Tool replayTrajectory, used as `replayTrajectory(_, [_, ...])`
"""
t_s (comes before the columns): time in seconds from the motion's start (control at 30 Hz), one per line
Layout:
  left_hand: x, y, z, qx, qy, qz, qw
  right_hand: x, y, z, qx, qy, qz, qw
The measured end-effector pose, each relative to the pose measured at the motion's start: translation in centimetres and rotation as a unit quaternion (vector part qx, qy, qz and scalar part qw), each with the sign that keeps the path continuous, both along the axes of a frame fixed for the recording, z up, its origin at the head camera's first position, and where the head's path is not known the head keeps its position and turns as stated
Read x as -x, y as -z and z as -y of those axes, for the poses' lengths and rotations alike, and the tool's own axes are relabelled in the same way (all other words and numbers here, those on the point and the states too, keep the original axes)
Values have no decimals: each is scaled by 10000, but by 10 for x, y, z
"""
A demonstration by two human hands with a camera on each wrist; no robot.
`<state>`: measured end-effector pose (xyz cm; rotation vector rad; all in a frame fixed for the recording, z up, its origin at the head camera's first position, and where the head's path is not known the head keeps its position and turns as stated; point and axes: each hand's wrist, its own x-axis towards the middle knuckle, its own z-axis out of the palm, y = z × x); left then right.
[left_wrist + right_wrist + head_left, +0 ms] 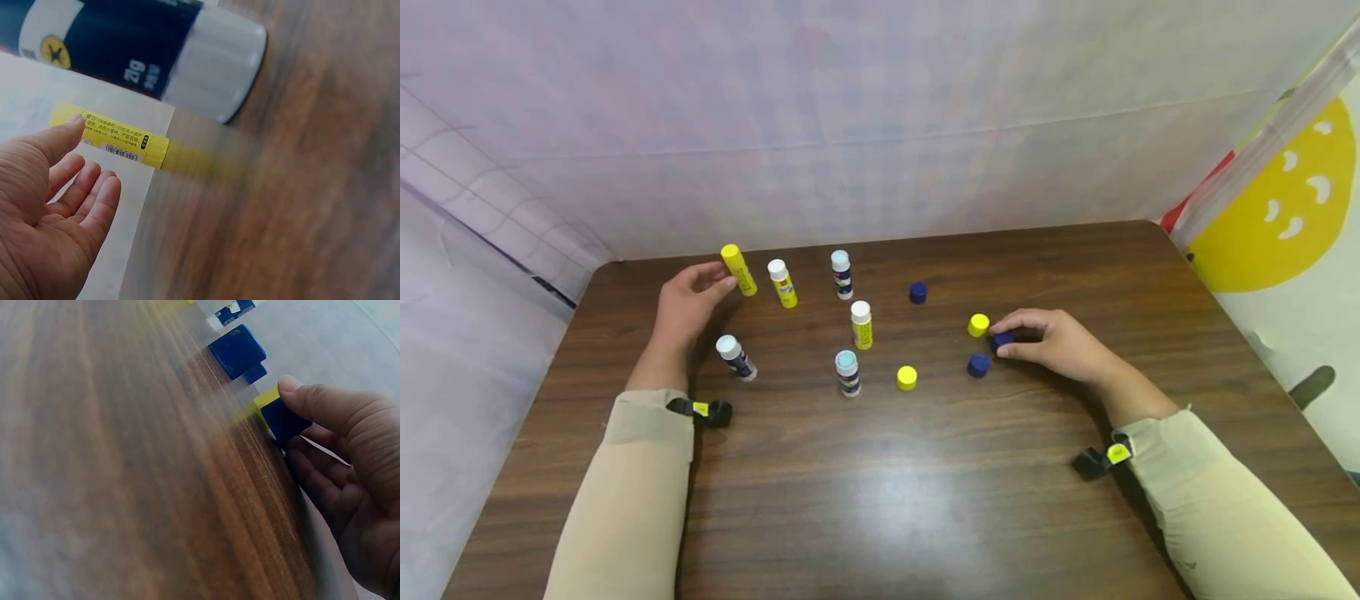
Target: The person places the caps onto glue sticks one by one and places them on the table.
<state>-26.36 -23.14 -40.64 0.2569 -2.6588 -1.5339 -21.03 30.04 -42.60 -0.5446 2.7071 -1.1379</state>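
My left hand [688, 304] is beside a capped yellow glue stick [739, 271] that stands on the table. Its thumb overlaps the stick in the left wrist view, while the other fingers [103, 206] lie loosely bent and apart from it. A navy glue stick [125, 44] without its cap looms close to that wrist. At the right, my right hand [1060, 342] pinches a blue cap [284, 419] between thumb and fingers, low over the table. Near it sit a yellow cap [978, 325] and another blue cap [978, 365].
Uncapped yellow glue sticks [783, 285] [862, 327] and navy ones [842, 277] [848, 375] stand across the brown table [895, 517]. A blue cap [918, 292] and a yellow cap [907, 378] lie mid-table. A pale curtain [880, 125] hangs behind the back edge.
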Motion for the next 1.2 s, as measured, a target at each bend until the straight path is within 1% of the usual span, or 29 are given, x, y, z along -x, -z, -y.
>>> replayTrajectory(0.23, [-6,1,3,75,28,97,9999,0,5,0,90,43,-70,9999])
replayTrajectory(0.5, [-14,1,8,246,74,98,9996,-2,7,2,214,86,-58,9997])
replayTrajectory(0.87, [-23,-4,9,223,139,105,9996,-1,8,0,325,153,-277,9990])
replayTrajectory(1.03, [-24,-5,11,287,197,-5,9994,0,7,0,378,160,-307,9987])
replayTrajectory(1.2, [-25,-6,14,408,339,-119,9985,1,6,1,477,129,-318,9983])
